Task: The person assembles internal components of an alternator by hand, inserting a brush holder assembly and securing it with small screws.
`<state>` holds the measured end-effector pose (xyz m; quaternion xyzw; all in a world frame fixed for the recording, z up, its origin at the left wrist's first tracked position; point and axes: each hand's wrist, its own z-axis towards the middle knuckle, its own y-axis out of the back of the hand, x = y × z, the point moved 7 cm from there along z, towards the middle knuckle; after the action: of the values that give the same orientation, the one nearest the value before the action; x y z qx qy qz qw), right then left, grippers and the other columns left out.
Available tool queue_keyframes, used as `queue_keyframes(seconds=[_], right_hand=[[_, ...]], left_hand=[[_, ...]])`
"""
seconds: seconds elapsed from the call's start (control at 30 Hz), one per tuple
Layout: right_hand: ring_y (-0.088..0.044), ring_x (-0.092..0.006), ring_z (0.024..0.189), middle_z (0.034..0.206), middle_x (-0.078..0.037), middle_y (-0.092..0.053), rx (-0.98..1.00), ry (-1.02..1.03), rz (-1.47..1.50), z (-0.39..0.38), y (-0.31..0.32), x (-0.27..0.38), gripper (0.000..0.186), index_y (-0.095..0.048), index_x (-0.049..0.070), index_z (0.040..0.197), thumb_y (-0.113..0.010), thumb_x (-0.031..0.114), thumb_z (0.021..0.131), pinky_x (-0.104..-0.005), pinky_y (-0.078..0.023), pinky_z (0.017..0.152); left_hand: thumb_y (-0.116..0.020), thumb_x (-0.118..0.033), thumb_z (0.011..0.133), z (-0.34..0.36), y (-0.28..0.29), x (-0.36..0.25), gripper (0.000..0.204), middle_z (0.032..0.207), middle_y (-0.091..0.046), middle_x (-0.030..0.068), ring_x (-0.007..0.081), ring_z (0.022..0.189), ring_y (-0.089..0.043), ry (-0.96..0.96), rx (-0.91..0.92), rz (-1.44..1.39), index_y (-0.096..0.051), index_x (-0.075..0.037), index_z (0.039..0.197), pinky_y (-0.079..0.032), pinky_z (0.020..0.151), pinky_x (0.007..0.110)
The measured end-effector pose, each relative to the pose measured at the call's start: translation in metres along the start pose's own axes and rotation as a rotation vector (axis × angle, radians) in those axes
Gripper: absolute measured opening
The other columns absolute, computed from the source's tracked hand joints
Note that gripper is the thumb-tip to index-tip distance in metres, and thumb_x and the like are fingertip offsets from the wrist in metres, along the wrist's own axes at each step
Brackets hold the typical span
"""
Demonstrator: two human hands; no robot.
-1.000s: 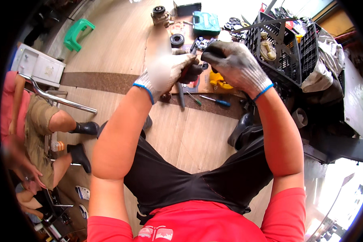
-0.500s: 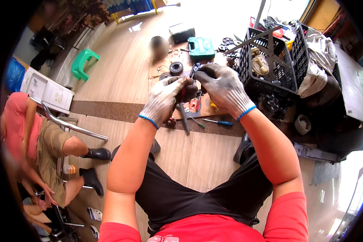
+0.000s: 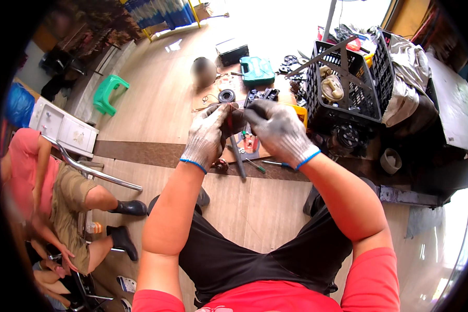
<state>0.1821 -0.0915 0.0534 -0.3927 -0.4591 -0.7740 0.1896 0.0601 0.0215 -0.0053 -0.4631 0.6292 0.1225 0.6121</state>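
Note:
Both my hands wear whitish knit gloves, stained grey, with blue cuffs, raised close together over tools and parts on the floor. My left hand has its fingers closed round a small dark piece with a thin red strip showing; its kind is hidden by the glove. Just to its right, my right hand has thumb and fingers drawn together, slightly smeared, and what they hold cannot be made out. Beneath them lie a dark bar, a green-handled screwdriver and a blue tool. A black ring-shaped part lies just beyond.
A teal tool case and a black box stand farther off. Black plastic crates with parts are at right. A green stool stands left, near a seated person and a metal chair rail.
My right hand has shifted slightly left and turned, now covering part of the blue tool. Dark parts and a yellow item beyond the hands have come into fuller view. The left hand keeps its grip.

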Motion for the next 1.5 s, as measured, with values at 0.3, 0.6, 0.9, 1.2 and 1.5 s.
queue_keyframes(seconds=[0.3, 0.6, 0.9, 1.2, 1.5], right_hand=[[-0.067, -0.0424, 0.083, 0.092, -0.022, -0.070, 0.142, 0.012, 0.036, -0.019, -0.051, -0.010, 0.027, -0.072, 0.009, 0.110, -0.062, 0.031, 0.097, -0.0461, -0.054, 0.071], [-0.069, -0.0390, 0.077, 0.082, -0.021, -0.069, 0.309, 0.308, -0.068, -0.002, -0.061, -0.034, 0.026, -0.068, 0.008, 0.108, -0.062, 0.010, 0.083, -0.0471, -0.056, 0.069], [-0.069, -0.0377, 0.078, 0.081, -0.018, -0.069, 0.250, 0.349, -0.316, 0.017, -0.019, -0.032, 0.027, -0.073, 0.017, 0.104, -0.058, 0.009, 0.083, -0.0471, -0.056, 0.070], [-0.070, -0.0373, 0.078, 0.078, -0.017, -0.069, 0.107, 0.305, -0.362, 0.015, 0.004, -0.013, 0.014, -0.072, 0.014, 0.093, -0.060, 0.021, 0.090, -0.0470, -0.056, 0.069], [-0.069, -0.0394, 0.080, 0.083, -0.019, -0.069, 0.053, 0.146, -0.231, 0.002, -0.002, -0.004, 0.020, -0.071, 0.010, 0.093, -0.062, 0.028, 0.094, -0.0475, -0.055, 0.070]], left_hand=[[-0.047, -0.026, 0.109, 0.006, 0.008, -0.006, 0.032, 0.110, -0.072, 0.0155, 0.0331, 0.102, -0.070, -0.056, -0.048, -0.311, -0.063, 0.001, 0.118, -0.057, 0.093, 0.048], [-0.052, -0.022, 0.107, 0.004, 0.009, -0.009, 0.027, 0.101, -0.071, 0.0126, 0.0275, 0.091, -0.070, 0.001, 0.256, -0.297, -0.062, 0.002, 0.114, -0.058, 0.083, 0.043], [-0.061, -0.015, 0.102, -0.017, -0.006, -0.008, 0.019, 0.095, -0.071, 0.0139, 0.0233, 0.076, -0.072, 0.151, 0.242, 0.090, -0.064, 0.003, 0.107, -0.061, 0.069, 0.036], [-0.064, -0.019, 0.101, -0.015, -0.013, -0.004, 0.027, 0.095, -0.072, 0.0121, 0.0203, 0.083, -0.072, 0.076, 0.211, 0.455, -0.066, 0.006, 0.112, -0.059, 0.074, 0.031], [-0.059, -0.021, 0.103, -0.013, -0.013, -0.016, 0.025, 0.103, -0.074, 0.0114, 0.0174, 0.091, -0.073, -0.198, 0.081, 0.420, -0.068, 0.000, 0.112, -0.057, 0.081, 0.028]])
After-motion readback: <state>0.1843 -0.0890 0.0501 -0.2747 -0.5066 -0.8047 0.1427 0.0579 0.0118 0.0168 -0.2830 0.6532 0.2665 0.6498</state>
